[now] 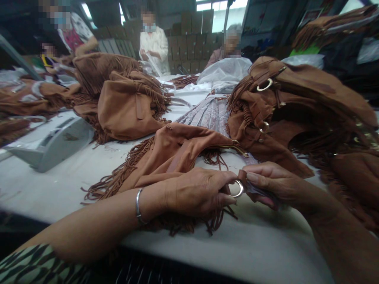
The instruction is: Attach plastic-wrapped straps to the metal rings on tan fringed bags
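The left hand [195, 191] presses the brown fringed suede bag [174, 154] flat on the desk [74, 173], steadying it. Its grip pinches the gold metal ring [237, 188]. The right hand [275, 183] clenches the strap tab [251, 188] at the ring.

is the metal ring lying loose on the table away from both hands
No, the metal ring sits pinched between the left hand and the right hand, on the strap of the brown fringed bag.

No words, labels, brands or numbers can be read anywhere: the brown bags, the stacked boxes at the back and the grey device on the tabletop show no legible marks.
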`<act>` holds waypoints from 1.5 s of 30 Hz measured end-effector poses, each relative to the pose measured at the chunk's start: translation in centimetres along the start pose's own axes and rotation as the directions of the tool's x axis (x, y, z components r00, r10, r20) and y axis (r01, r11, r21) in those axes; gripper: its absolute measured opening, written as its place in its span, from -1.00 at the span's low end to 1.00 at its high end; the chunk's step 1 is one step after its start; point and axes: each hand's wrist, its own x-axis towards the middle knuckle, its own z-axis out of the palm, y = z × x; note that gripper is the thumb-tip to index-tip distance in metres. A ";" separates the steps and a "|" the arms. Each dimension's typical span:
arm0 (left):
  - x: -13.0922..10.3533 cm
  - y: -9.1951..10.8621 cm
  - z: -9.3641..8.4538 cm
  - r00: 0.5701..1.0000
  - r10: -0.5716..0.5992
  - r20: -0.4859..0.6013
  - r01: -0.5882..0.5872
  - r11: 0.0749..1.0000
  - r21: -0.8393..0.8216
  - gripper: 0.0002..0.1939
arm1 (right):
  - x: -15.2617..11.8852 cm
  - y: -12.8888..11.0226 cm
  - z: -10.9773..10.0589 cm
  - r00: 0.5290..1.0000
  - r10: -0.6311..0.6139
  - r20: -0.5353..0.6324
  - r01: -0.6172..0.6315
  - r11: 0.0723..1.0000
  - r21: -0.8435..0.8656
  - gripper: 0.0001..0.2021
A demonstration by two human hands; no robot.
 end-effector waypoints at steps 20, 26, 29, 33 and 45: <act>-0.1 -0.5 0.7 0.996 -0.081 -0.042 0.080 0.997 -0.025 -0.67 | 0.4 0.7 0.2 0.997 0.078 -0.027 -0.072 0.985 0.158 -0.61; 0.0 -0.9 1.0 0.996 0.029 -0.089 -0.032 0.999 -0.037 -0.69 | 0.4 0.6 0.5 0.998 0.065 -0.011 -0.063 0.989 0.134 -0.61; 0.1 -1.0 0.9 0.996 0.029 -0.090 -0.035 0.997 -0.062 -0.70 | 0.4 0.7 0.5 0.997 0.079 -0.016 -0.076 0.989 0.124 -0.61; 0.2 -0.9 0.6 0.997 0.046 -0.061 -0.051 0.995 -0.085 -0.70 | 0.2 0.8 0.1 0.997 0.079 0.025 -0.081 0.993 0.090 -0.61; 0.0 -0.5 1.5 0.999 0.040 -0.017 -0.038 0.997 0.070 -0.70 | -0.3 0.0 -0.8 0.974 0.103 0.204 -0.100 0.995 -0.025 -0.57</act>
